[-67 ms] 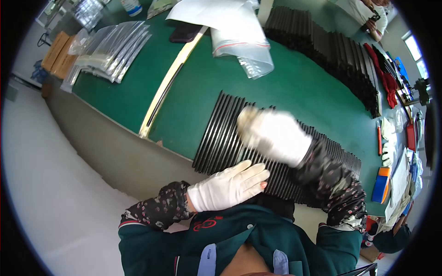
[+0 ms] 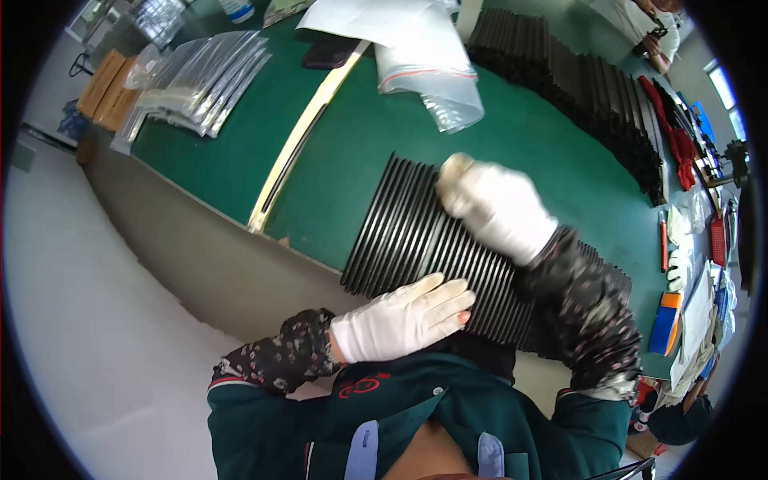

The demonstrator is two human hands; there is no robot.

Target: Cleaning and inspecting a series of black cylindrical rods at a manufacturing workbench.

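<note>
A row of thin black strips [image 2: 400, 232] lies side by side on the green table, close in front of me. My left hand [image 2: 404, 320], in a white glove with one fingertip bare, rests flat across the near ends of the strips, fingers stretched out. Over their far ends is my right hand [image 2: 500, 208], also gloved in white and closed. Something beige shows at its fingertips; whether it is a wad of cloth or soiled glove tips I cannot make out. My right forearm covers part of the row.
Beyond the strips, a long stack of black strips [image 2: 576, 88] stands at the far right. Plastic bags [image 2: 204, 84] and cardboard boxes [image 2: 100, 80] lie far left. A pale strip [image 2: 300, 136] crosses the table. At right is a blue and orange block [image 2: 665, 324]; another person sits far right.
My right hand has moved away from me along the strips, toward their far ends. My left hand stays in place on the near ends. The whole view has shifted slightly.
</note>
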